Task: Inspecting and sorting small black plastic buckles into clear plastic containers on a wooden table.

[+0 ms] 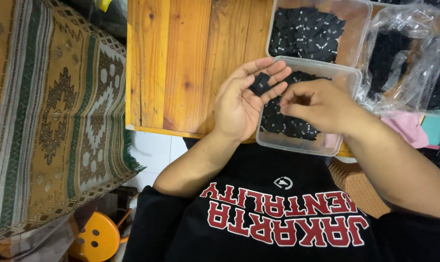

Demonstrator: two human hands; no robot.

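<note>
Left hand (239,104) lies open, black label (260,83) on its fingers; right hand (317,104) seemingly pinches another.

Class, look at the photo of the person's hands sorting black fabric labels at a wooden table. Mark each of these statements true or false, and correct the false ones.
1. The left hand holds small black labels on its open palm. True.
2. The right hand rests flat on the wooden table. False: it is raised over the near plastic tub, fingertips pinched together.
3. Both clear tubs are empty. False: the near tub and the far tub both hold black labels.
4. A clear plastic bag lies to the right of the tubs. True.
5. An orange stool shows at the bottom left. True.
</note>
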